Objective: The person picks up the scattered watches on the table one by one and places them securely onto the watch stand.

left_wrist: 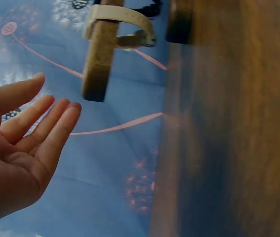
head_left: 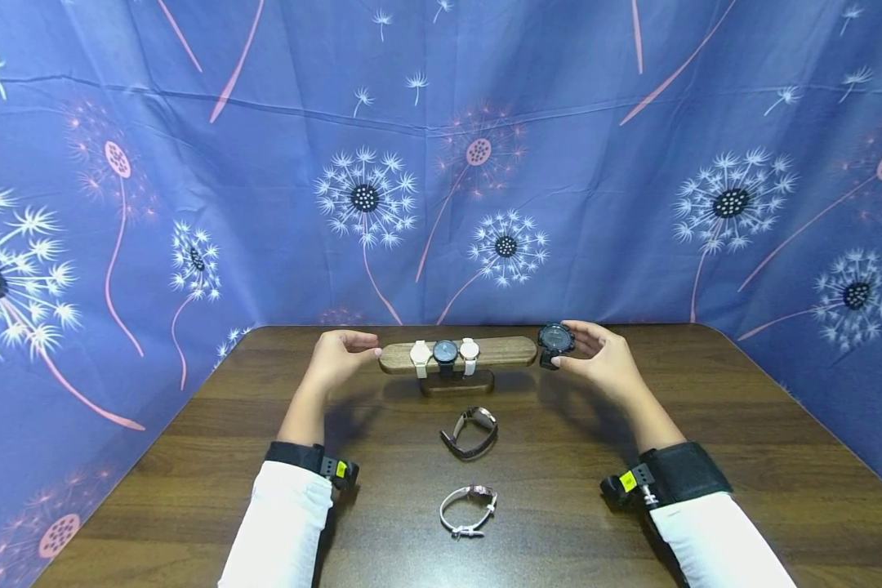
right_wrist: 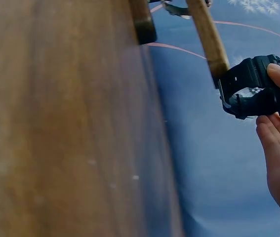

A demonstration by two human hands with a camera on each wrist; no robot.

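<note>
My right hand [head_left: 608, 363] pinches a chunky black watch [head_left: 555, 338] by its case, between thumb and fingers. In the right wrist view the closed strap loop of this black watch [right_wrist: 251, 89] is right by the end of the wooden bar [right_wrist: 208, 37]; whether they touch I cannot tell. My left hand [head_left: 340, 359] is beside the left end of the watch stand [head_left: 510, 349], fingers extended and holding nothing. A gap separates it from the bar in the left wrist view. Around the bar sit a cream watch [head_left: 420, 354], a dark-faced watch [head_left: 445, 352] and a white-strapped watch [head_left: 469, 350].
On the brown wooden table [head_left: 382, 490], a dark-strapped watch [head_left: 473, 433] lies in front of the stand's base [head_left: 457, 383]. Nearer to me lies a thin white-strapped watch [head_left: 468, 510]. A blue dandelion-print cloth [head_left: 441, 98] hangs behind the table.
</note>
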